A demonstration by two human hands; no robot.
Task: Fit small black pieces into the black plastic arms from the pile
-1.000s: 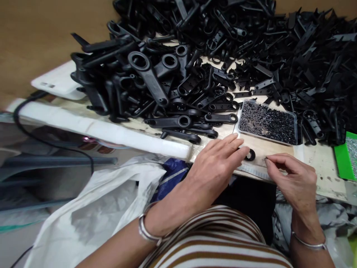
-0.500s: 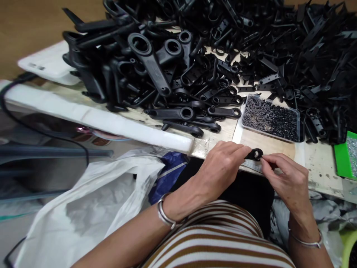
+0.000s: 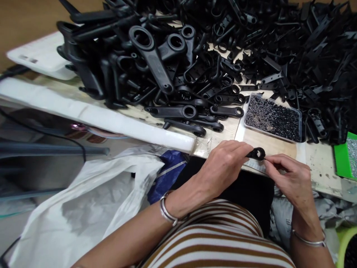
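Over the front edge of the table, my left hand point(image 3: 223, 167) is closed round a black plastic crank-like handle point(image 3: 256, 153), whose ringed end sticks out beyond the fingertips. My right hand point(image 3: 291, 176) pinches with thumb and forefinger at the outer rim of that ring. Whatever small piece may be in this pinch is hidden. Just behind the hands stands a clear plastic box point(image 3: 273, 138) filled with tiny black and dark grey parts. Several finished-looking black handles point(image 3: 173, 111) lie on the table to the left of the box.
A large heap of black plastic parts point(image 3: 156, 63) covers the back of the table. A green tray point(image 3: 342, 160) with small silvery pieces stands at right. White padding point(image 3: 92, 113) lines the left table edge. A white sack point(image 3: 128, 193) hangs at lower left, and a yellow-green tub point(image 3: 346, 238) stands lower right.
Both hands and the handle sit slightly further right in the view, and the ring is turned a little more towards me. The grip of each hand is unchanged.
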